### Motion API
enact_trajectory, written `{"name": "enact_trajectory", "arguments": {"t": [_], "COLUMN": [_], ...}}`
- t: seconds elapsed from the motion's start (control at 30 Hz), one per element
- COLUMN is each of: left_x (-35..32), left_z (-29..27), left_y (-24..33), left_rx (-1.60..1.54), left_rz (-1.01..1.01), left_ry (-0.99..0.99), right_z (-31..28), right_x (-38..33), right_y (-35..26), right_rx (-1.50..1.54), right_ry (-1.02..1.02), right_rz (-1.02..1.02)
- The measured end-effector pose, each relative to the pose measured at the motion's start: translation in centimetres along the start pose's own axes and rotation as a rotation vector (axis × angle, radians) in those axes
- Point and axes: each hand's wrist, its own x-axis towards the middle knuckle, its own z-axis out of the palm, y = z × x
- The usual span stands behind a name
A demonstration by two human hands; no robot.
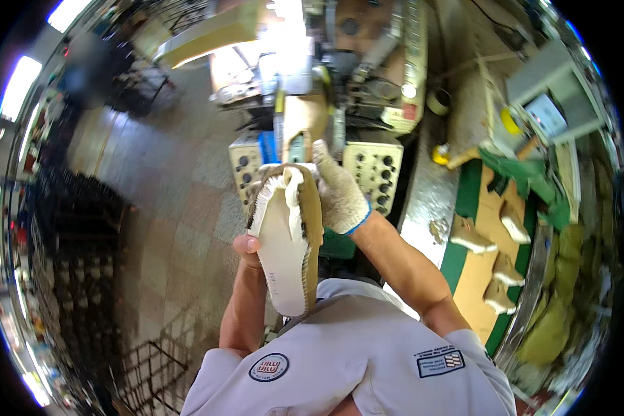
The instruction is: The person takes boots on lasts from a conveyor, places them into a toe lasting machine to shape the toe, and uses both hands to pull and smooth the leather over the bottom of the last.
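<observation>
A tan shoe upper (312, 260) on a last, with a white insole board (281, 253) facing up, is held upside down in front of my chest. Its edge is pleated and folded in around the board, and a loose white lining strip (292, 197) bunches near the far end. My bare left hand (248, 251) grips the left side, its thumb on the edge and the other fingers hidden underneath. My right hand (341, 194), in a white knit glove with a blue cuff, closes on the far right side. One gloved digit points up; the others pass behind the shoe.
Just beyond stands a machine (298, 114) with a lit head and two cream control panels (373, 173) full of dark knobs. At right, several tan shoe uppers (471, 234) lie on a green-edged conveyor (475, 295). Dark racks (76, 263) line the left, beside the tiled floor (166, 201).
</observation>
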Motion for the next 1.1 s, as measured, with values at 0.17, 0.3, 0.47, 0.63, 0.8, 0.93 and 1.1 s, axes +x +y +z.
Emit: {"name": "enact_trajectory", "arguments": {"t": [0.17,0.3,0.47,0.63,0.8,0.93,1.1], "left_x": [1.6,2.3,3.2,3.4,4.2,5.3,5.0], "left_z": [0.6,0.6,2.3,3.7,5.1,7.1,5.1], "left_y": [-7.2,-12.4,-16.9,-18.4,-20.0,-20.3,-22.6], "left_rx": [-0.128,-0.009,-0.015,0.023,0.012,0.096,0.105], "left_rz": [-0.257,-0.425,-0.547,-0.560,-0.533,-0.489,-0.548], "left_ry": [0.015,-0.024,-0.046,-0.035,-0.043,-0.051,-0.100], "right_z": [-3.7,-7.7,-10.5,-11.4,-12.1,-13.8,-19.6], "right_x": [-7.7,-12.9,-19.6,-22.7,-23.0,-23.7,-24.6], "right_y": [-2.7,-3.7,-3.8,-3.0,-3.0,-4.4,-3.8], "right_rx": [0.043,0.109,-0.061,-0.146,0.122,0.134,0.353], "right_ry": [-0.149,-0.179,0.150,0.448,0.418,0.265,0.215], "right_rz": [-0.097,-0.241,-0.468,-0.553,-0.550,-0.538,-0.526]}}
